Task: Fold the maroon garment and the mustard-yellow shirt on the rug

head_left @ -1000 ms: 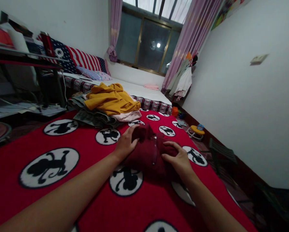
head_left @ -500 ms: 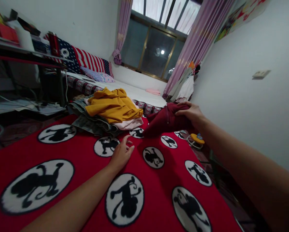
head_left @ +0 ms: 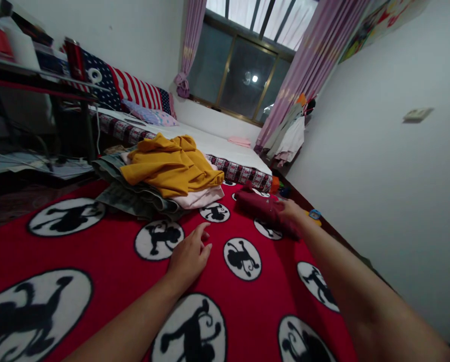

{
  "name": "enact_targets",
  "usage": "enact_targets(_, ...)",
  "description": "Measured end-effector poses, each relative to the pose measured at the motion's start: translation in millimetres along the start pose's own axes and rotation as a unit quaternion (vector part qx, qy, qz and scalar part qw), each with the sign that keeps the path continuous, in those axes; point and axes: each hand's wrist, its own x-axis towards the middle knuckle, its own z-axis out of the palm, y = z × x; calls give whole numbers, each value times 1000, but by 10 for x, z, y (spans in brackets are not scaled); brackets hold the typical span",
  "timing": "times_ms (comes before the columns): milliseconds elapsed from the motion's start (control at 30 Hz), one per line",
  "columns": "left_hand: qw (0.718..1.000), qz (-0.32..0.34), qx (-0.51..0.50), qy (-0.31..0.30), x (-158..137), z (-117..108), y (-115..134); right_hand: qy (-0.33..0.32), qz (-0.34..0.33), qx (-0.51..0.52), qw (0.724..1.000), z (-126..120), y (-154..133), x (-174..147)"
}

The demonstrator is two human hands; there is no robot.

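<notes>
Arms [head_left: 338, 256]: both reach forward, palms turned down; the right one is nearly straight and stretches farther out, well to the right of the clothes pile; the left one slants in from the near side.
Right hand [head_left: 290, 212]: at the near right end of the dark red garment, wrist low, fingers bent over its top; whether they pinch the cloth or only rest on it, I cannot tell.
Left hand [head_left: 189, 254]: nearer than the clothes pile and a little to its right, holding nothing; fingers loosely curled, index finger extended forward, thumb apart from them.
Dark red garment [head_left: 257, 205]: bundled flat on the red blanket [head_left: 247, 306], to the right of the clothes pile and apart from it.
Long axis: runs slantwise, one end pointing away toward the bed [head_left: 225, 134], the other toward the right forearm.
Clothes pile [head_left: 164, 166]: yellow cloth on top, pink and grey-green layers underneath, sitting on the blanket before the bed.
</notes>
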Motion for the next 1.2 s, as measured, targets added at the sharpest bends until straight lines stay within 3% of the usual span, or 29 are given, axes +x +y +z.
enact_targets(133, 1000, 6, 4, -12, -3, -9, 2, -62, -60, -10, 996, 354, -517, -13)
enact_targets(233, 1000, 7, 2, -16, -11, -23, 5, -51, -70, -9, 996, 510, -804, -12)
enact_targets(333, 1000, 5, -2, -17, -17, -33, 14, -24, -43, 9, 999, 571, -881, 6)
enact_targets(467, 1000, 5, -4, -19, -11, -38, 38, 56, 76, 48, 994, 484, -698, 126)
enact_targets(600, 1000, -4, 5, -19, -2, -39, 63, 141, 197, 80, 967, 408, -484, 211)
enact_targets(700, 1000, -2, 5, -20, -1, -41, 68, 151, 161, 115, 968, 536, -540, 118)
enact_targets(833, 1000, 8, 3, -22, -9, -47, 50, 90, -10, 160, 983, 813, -759, -91)
enact_targets(933, 1000, 17, 1, -23, -17, -53, 35, 79, -94, 184, 975, 871, -677, -170)
enact_targets(1000, 1000, 22, 0, -22, -20, -57, 36, 112, -64, 187, 974, 832, -453, -193)
enact_targets(1067, 999, 24, 3, -24, -19, -61, 47, 129, 19, 166, 977, 784, -174, -224)
enact_targets(1133, 999, 25, 9, -26, -16, -63, 62, 83, 69, 133, 985, 759, 69, -275)
enact_targets(1200, 999, 27, 14, -27, -13, -64, 74, 10, 58, 92, 994, 747, 219, -335)
